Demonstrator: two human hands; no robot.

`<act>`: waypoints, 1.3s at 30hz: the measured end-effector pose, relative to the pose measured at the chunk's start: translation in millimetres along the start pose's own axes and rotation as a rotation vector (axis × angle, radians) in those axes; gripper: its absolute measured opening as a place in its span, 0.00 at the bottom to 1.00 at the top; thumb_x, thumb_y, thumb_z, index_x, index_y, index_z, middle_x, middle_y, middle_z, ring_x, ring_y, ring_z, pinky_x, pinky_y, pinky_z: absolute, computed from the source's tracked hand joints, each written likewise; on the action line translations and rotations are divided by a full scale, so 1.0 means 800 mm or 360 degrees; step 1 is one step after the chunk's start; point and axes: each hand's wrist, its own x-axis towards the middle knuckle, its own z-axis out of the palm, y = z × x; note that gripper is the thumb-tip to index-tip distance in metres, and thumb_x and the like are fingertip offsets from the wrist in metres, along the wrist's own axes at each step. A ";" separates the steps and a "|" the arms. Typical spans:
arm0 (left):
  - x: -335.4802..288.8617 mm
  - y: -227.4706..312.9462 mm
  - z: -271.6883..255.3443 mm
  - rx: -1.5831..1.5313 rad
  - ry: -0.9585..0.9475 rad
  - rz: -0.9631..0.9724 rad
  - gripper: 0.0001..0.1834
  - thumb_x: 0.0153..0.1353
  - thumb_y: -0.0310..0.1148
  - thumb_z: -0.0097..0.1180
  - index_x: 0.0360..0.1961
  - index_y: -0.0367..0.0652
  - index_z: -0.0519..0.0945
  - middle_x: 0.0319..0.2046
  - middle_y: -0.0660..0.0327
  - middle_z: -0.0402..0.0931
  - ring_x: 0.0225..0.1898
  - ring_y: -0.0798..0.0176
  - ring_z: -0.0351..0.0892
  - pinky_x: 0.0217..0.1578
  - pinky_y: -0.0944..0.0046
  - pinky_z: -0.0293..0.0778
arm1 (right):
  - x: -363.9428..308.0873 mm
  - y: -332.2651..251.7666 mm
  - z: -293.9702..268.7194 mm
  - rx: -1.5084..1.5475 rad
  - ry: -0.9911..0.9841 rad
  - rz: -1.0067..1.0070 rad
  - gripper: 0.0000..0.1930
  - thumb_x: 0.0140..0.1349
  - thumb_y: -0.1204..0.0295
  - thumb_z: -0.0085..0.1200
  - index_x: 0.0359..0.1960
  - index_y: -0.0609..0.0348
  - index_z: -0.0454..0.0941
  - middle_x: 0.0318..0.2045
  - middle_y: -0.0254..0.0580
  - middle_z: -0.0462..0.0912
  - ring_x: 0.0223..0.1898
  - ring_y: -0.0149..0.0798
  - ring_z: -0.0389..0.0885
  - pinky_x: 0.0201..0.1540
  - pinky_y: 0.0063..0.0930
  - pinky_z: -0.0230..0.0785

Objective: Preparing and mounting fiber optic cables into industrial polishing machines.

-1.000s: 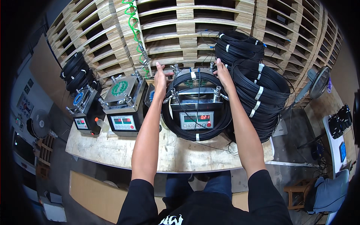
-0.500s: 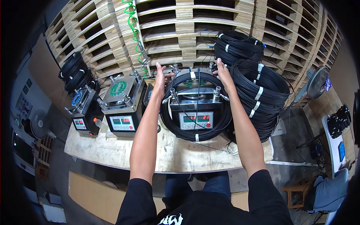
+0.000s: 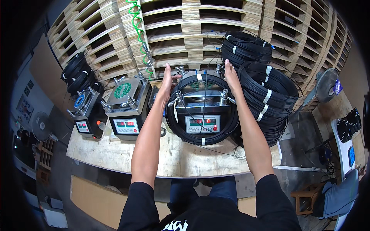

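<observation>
A bench-top polishing machine (image 3: 180, 115) with a lit front panel and clamp posts at its corners stands in front of me. A coil of black cable (image 3: 203, 141), tied with white tape, loops around its front and over its top. Beside the machine's far left post is my left hand (image 3: 166, 84), fingers apart and nothing visible in it. My right hand (image 3: 231, 78) is at the far right post, fingers stretched out along the coil's right edge. Some fingers of both hands are hidden. A green connector ring shows partly behind the cable on the top plate.
Two similar machines (image 3: 125, 109) (image 3: 83, 115) stand to the left, with an orange-capped bottle (image 3: 101, 125) between them. Large stacked cable coils (image 3: 266, 96) crowd the right side. Wooden pallets (image 3: 192, 34) rise behind the bench (image 3: 185, 159). A green spiral hose (image 3: 135, 23) hangs there.
The red digits on the middle machine's panel have changed. My left hand has shifted slightly right, while the right hand stays nearly in place. The coil has not visibly moved on the machine.
</observation>
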 end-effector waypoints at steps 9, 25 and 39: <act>0.016 -0.013 -0.011 -0.0028 0.0346 0.0372 0.49 0.67 0.74 0.32 0.75 0.46 0.52 0.57 0.50 0.71 0.48 0.53 0.77 0.42 0.58 0.74 | -0.011 -0.013 0.003 0.0081 -0.0193 0.0076 0.43 0.71 0.33 0.31 0.73 0.55 0.61 0.62 0.45 0.73 0.46 0.38 0.77 0.52 0.37 0.69; 0.001 -0.004 0.008 0.0154 0.0183 0.0439 0.51 0.68 0.74 0.30 0.76 0.43 0.50 0.71 0.49 0.58 0.58 0.53 0.72 0.48 0.52 0.74 | -0.004 -0.001 0.007 -0.0025 -0.0125 -0.0182 0.37 0.74 0.42 0.39 0.71 0.60 0.62 0.67 0.58 0.70 0.71 0.51 0.65 0.71 0.32 0.53; -0.031 0.008 0.005 -0.0148 0.0041 0.0128 0.64 0.54 0.87 0.29 0.77 0.45 0.49 0.56 0.48 0.72 0.37 0.51 0.77 0.38 0.54 0.77 | -0.029 -0.032 -0.005 0.0347 -0.0084 0.0180 0.47 0.66 0.27 0.32 0.79 0.41 0.43 0.70 0.54 0.59 0.63 0.54 0.71 0.65 0.57 0.61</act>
